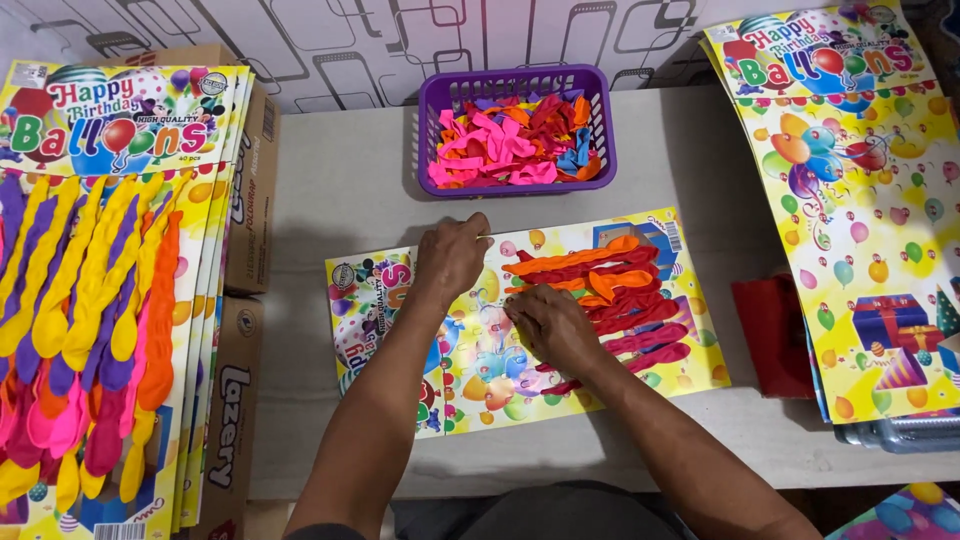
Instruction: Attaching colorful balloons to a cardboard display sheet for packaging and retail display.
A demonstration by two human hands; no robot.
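Observation:
A colourful printed display card (480, 370) lies flat on the table in front of me. Several long red and orange balloons (610, 285) are fixed in a row on its right half. My left hand (450, 255) rests on the card's upper middle edge, fingers curled and pinched near the top rim; what it pinches is too small to tell. My right hand (550, 325) presses down on the necks of the balloons at the card's centre, fingers closed over them.
A purple plastic basket (430, 110) of loose pink, orange and blue balloons stands behind the card. A stack of filled cards (90, 300) lies at left on cardboard boxes (235, 400). Empty printed cards (860, 220) and a red packet (770, 335) lie at right.

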